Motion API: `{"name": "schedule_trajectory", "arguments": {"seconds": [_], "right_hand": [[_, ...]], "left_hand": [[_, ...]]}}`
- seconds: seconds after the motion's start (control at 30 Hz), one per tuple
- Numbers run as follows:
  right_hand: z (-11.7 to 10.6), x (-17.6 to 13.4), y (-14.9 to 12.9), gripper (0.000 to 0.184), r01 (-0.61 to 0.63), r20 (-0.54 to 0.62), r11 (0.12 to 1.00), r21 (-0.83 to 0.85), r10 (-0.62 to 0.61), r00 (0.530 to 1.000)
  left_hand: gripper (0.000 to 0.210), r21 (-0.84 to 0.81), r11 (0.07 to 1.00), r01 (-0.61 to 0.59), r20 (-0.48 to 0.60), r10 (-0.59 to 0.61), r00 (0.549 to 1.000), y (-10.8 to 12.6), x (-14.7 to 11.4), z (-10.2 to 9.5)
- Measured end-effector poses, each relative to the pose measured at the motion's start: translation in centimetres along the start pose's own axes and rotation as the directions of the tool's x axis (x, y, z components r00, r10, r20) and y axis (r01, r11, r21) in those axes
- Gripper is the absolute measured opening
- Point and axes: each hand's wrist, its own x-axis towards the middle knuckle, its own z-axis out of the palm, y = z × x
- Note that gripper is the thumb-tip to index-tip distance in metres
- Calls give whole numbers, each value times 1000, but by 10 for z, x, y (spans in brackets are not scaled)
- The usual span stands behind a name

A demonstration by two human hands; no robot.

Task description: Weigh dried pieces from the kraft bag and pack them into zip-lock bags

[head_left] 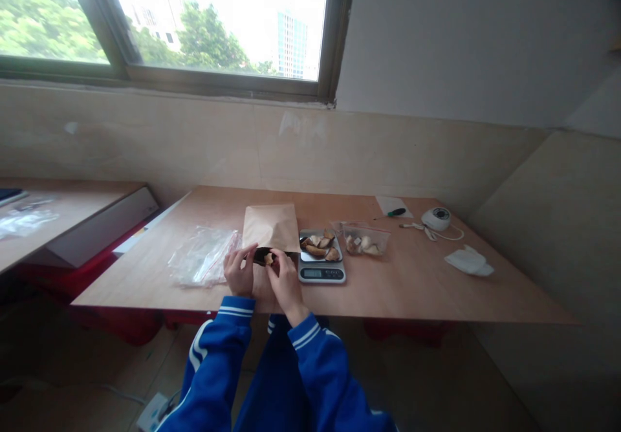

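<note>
A brown kraft paper bag lies on the table with its dark mouth open toward me. My left hand is closed on the left edge of that mouth. At the right side of the opening, my right hand is closed, with a pale dried mushroom piece at its fingertips. Just right of the bag stands a small digital kitchen scale; its display is too small to read. Several brown and cream dried mushroom pieces lie on its platform. Beyond the scale is a clear zip bag with similar pale pieces inside.
Flat clear plastic bags are piled on the left of the wooden table. Toward the right lie a green-and-black screwdriver on white paper, a white dome camera with its cable, and a crumpled white tissue. Red stools stand below.
</note>
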Motion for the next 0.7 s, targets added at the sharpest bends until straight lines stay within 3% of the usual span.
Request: {"name": "schedule_trajectory", "arguments": {"seconds": [0.13, 0.2, 0.3, 0.4, 0.53, 0.7], "right_hand": [[-33, -8, -7, 44, 25, 7, 970, 242, -28, 1000], [-54, -2, -8, 41, 52, -66, 952, 302, -33, 997], [-85, 24, 3, 35, 70, -254, 967, 244, -6, 967], [-108, 63, 28, 34, -20, -306, 994, 110, 53, 951], [-113, 104, 63, 35, -141, -108, 984, -105, 130, 986], [-100, 124, 76, 28, -148, 45, 963, -226, 162, 986]], "left_hand": [[18, 0, 1000, 25, -13, -25, 1000, 1, 1, -1], [17, -5, 1000, 15, -18, -15, 1000, 2, 1, -1], [16, -12, 1000, 0, -29, 0, 1000, 2, 2, 0], [17, -8, 1000, 7, -16, -8, 1000, 3, 3, 0], [18, -16, 1000, -1, 32, 1, 999, 3, 2, 1], [18, 6, 1000, -6, 23, 6, 1000, 5, 3, 0]]}}
